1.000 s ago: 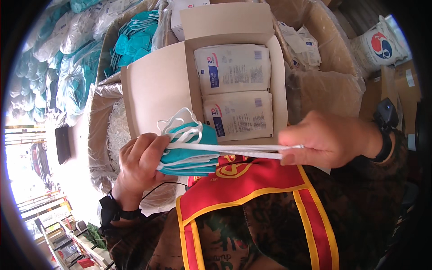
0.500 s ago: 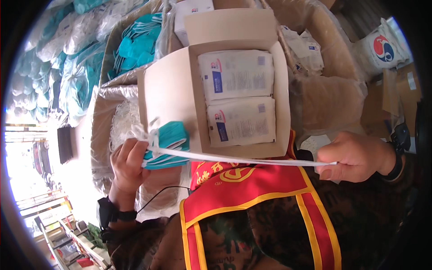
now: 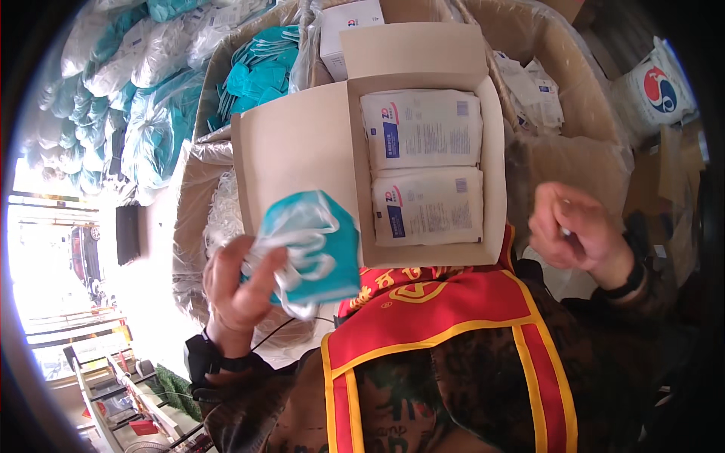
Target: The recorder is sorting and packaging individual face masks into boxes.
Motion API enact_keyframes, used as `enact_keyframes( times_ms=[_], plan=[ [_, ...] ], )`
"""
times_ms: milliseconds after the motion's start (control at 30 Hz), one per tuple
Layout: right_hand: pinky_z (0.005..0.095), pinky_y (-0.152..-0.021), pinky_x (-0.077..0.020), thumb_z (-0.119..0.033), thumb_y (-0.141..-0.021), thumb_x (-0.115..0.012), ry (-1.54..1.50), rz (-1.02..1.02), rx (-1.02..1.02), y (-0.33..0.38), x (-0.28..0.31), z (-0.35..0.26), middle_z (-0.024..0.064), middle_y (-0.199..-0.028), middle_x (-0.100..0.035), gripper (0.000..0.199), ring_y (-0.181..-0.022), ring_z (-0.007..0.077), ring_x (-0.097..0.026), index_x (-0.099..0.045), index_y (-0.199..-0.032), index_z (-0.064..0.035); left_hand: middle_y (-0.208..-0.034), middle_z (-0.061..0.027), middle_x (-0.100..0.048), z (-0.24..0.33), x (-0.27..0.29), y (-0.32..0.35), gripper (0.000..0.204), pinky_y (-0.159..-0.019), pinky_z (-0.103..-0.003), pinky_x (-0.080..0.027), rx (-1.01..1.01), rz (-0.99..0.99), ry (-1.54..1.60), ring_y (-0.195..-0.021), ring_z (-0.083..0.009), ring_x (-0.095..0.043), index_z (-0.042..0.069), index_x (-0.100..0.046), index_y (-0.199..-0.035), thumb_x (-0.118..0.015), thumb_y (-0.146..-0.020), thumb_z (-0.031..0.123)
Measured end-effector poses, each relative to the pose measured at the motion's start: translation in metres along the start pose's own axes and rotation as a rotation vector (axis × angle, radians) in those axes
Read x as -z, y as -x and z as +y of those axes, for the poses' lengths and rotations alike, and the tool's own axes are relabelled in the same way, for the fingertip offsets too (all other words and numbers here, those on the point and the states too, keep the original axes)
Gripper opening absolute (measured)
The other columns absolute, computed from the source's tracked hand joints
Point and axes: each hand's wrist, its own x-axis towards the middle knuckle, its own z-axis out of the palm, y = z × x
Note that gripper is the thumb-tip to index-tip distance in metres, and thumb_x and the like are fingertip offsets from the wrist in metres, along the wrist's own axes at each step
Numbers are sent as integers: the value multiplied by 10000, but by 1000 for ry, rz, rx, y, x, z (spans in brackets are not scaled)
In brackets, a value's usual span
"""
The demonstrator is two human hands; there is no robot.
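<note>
My left hand point(image 3: 238, 283) grips a small stack of teal face masks point(image 3: 321, 249) with white ear loops bunched over my fingers, held up in front of the open flap of a cardboard box point(image 3: 294, 151). Inside the box lie two flat white packets point(image 3: 423, 170), one above the other. My right hand point(image 3: 574, 234) hovers to the right of the box, fingers curled loosely together, with nothing clearly in it; motion blur hides the fingertips.
A larger carton of loose teal masks point(image 3: 260, 72) stands behind the box, with a small white box point(image 3: 351, 23) beside it. Clear bags of teal masks point(image 3: 128, 98) pile at the left. A plastic-lined carton with white packets point(image 3: 536, 90) sits at the right.
The white ear loops were stretched tight between both hands. Now my right hand has let them go and drawn back, and my left hand has turned the mask stack upright.
</note>
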Motion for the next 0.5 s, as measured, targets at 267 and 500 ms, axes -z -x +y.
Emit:
enact_keyframes(
  times_ms=[267,500],
  plan=[
    [204,-462,-336,-412,-1029,-398,3,-246,190,-54,-2,23,40,-642,-503,452,-482,78,-395,-526,-803,-41,-934,-111,-560,28,2,-15,574,-473,-272,-458,-94,92,94,-587,-175,-578,248,-595,-1194,-830,-682,136],
    [173,-458,-276,-260,-1016,-511,166,-108,54,-72,-17,18,-30,-628,-448,209,-497,28,-345,-583,-971,-69,-918,-95,-550,32,-8,-19,586,-479,-267,-469,-24,29,284,-594,-171,-580,323,-608,-1172,-837,-653,176]
  ],
)
